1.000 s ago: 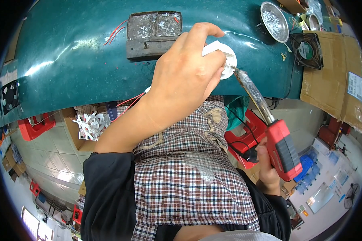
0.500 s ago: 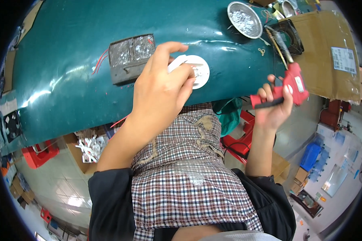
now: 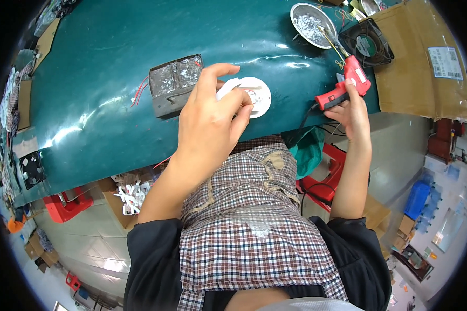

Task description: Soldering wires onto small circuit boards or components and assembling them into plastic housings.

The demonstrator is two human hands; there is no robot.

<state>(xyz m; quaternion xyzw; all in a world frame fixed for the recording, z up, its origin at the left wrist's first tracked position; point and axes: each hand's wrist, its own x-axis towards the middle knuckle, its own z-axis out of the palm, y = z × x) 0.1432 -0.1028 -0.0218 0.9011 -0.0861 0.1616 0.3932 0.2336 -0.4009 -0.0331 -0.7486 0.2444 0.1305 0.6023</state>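
Note:
My left hand (image 3: 210,119) bends over a round white disc (image 3: 263,98) on the green table, thumb and fingers closed on a white plastic piece (image 3: 227,89) at its left side. Fingers hide part of the disc's middle, where small fittings show. At the table's front right, my right hand (image 3: 354,116) has its thumb on the body of a red soldering gun (image 3: 342,89), fingers curled under the handle. The gun's thin tip reaches over the rim of a metal bowl (image 3: 297,32) holding silvery bits. Left of my left hand sits a dark grey block (image 3: 166,101) with silvery specks and red wires.
A black fan (image 3: 386,46) stands beside the bowl, against a cardboard box (image 3: 415,88) at the right. Another small fan (image 3: 32,170) is at the table's left end. Below the front edge are a box of white parts (image 3: 134,196), red stools (image 3: 70,206) and a green bag (image 3: 310,153).
My right hand has brought the soldering gun left and forward, so its tip is now over the bowl. The left hand keeps its grip at the disc. The whole view has shifted slightly.

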